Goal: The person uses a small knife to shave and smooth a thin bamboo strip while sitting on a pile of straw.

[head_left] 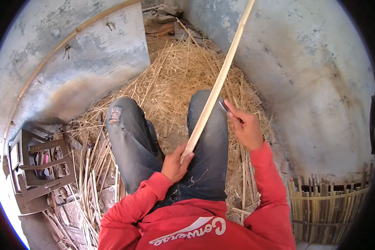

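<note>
A long, pale split bamboo strip (214,91) slants up from my lap, its far end running out of the top of the head view. Its near end is wrapped in the fingers of my left hand (175,164), which lies against my right thigh. My right hand (246,129) is closed beside the strip, over my right knee. From its fingertips sticks out a small, thin knife blade (223,106), close to the strip's right side. The knife's handle is mostly hidden in the hand.
A heap of straw-coloured shavings (175,79) covers the floor ahead. Loose bamboo strips (91,179) lie at my left, beside a dark open frame (46,166). A slatted bamboo panel (329,208) stands at right. Weathered walls (304,83) close in both sides; a curved pole (50,58) leans left.
</note>
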`<state>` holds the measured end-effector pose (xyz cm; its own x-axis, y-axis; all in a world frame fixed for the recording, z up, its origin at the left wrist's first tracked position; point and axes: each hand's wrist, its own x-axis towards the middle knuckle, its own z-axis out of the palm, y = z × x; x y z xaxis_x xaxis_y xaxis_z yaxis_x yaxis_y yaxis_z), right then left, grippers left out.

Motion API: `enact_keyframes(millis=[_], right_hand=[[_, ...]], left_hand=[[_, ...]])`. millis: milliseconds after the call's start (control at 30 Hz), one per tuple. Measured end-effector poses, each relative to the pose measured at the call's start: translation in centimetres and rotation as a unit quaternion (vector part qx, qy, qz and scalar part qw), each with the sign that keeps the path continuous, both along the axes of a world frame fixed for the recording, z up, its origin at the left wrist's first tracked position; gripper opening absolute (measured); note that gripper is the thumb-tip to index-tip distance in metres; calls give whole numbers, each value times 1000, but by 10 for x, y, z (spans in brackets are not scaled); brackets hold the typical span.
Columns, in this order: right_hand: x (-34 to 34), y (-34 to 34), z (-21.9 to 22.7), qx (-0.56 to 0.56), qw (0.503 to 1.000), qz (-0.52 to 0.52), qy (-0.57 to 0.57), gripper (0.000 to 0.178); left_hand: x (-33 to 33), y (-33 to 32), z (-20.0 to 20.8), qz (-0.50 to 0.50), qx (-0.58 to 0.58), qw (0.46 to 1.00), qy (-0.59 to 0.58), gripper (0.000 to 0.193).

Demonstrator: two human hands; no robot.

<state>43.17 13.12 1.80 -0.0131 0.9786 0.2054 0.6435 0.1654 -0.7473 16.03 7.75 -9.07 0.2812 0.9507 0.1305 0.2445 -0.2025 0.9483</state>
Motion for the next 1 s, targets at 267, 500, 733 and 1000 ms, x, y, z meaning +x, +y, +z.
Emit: enact_keyframes(millis=[267,500,733,1000], right_hand=[[-9,9,2,61,996,11,-65,32],[-7,21,-11,74,991,-12,-108,32],[-24,-7,-17,72,976,95,-182,39],[-42,-39,-19,79,969,105,-210,42]], left_hand=[[-23,-2,-1,-58,-39,995,-78,44],[-34,-11,3,-84,-172,981,-24,31],[-30,-10,-5,-73,-152,986,1,42],[-29,-10,-5,-89,-207,974,-40,48]])
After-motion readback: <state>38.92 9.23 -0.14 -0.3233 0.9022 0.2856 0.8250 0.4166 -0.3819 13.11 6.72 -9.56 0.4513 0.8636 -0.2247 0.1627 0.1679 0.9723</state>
